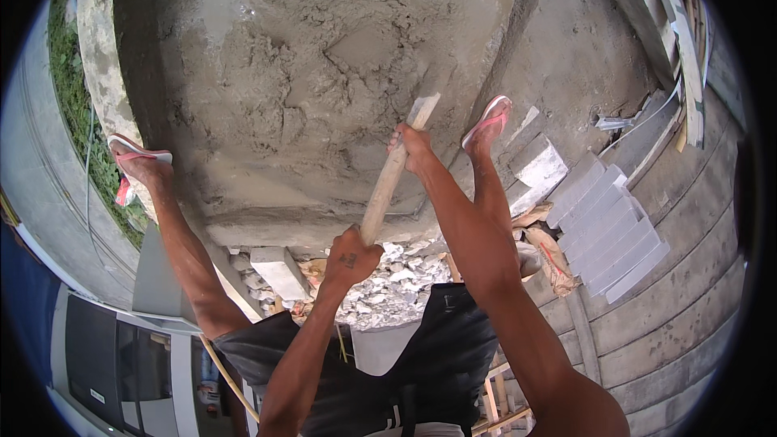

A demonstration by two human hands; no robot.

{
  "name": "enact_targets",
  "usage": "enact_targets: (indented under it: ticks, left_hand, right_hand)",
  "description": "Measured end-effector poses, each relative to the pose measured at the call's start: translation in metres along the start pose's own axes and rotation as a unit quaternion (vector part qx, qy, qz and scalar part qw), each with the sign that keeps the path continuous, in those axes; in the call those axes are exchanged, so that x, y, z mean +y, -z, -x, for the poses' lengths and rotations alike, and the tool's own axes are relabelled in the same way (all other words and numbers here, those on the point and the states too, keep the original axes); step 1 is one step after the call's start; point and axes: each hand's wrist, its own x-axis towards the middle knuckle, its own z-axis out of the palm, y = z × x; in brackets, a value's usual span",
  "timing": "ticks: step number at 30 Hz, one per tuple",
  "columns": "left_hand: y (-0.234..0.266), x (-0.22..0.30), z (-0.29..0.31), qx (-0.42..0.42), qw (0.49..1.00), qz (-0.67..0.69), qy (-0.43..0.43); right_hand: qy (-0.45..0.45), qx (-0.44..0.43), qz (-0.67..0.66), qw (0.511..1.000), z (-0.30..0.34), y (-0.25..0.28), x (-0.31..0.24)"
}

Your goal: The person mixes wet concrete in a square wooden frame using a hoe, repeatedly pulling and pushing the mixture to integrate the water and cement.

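Note:
A length of pale wood (387, 182), like a short batten, slants between my two hands above the near edge of the wet mortar (340, 57). My left hand (352, 259), closed in a fist, wraps its lower end. Farther up, the fingers of my right hand (414, 146) curl round it close to the far end. That end juts past the right hand, over the mortar. The mortar is grey, lumpy in the middle and watery round its edges.
My sandalled feet straddle the mortar, the left sandal (139, 150) on a concrete ledge (101, 48), the right sandal (487, 121) beside the right edge. Broken rubble (392, 279) lies below. Stacked grey blocks (607, 226) and a torn paper bag (552, 263) sit at right.

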Motion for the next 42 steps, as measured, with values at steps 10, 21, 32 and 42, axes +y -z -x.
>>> enact_targets:
  ticks: [10,21,32,42]
  left_hand:
    - [0.24,-0.153,0.062,-0.012,0.919,-0.384,-0.094]
    - [0.234,-0.161,0.141,0.017,0.936,-0.338,-0.1]
    - [0.011,-0.031,0.0,0.059,0.979,0.192,-0.028]
    - [0.128,0.04,-0.082,0.138,0.936,0.23,-0.229]
  right_hand:
    - [-0.059,-0.051,-0.283,0.956,0.175,-0.106,0.148]
    - [-0.1,-0.128,-0.302,0.939,0.236,-0.102,0.151]
    - [0.199,-0.047,0.332,0.921,0.056,-0.149,-0.022]
    - [0.467,-0.085,0.25,0.844,0.09,-0.266,-0.165]
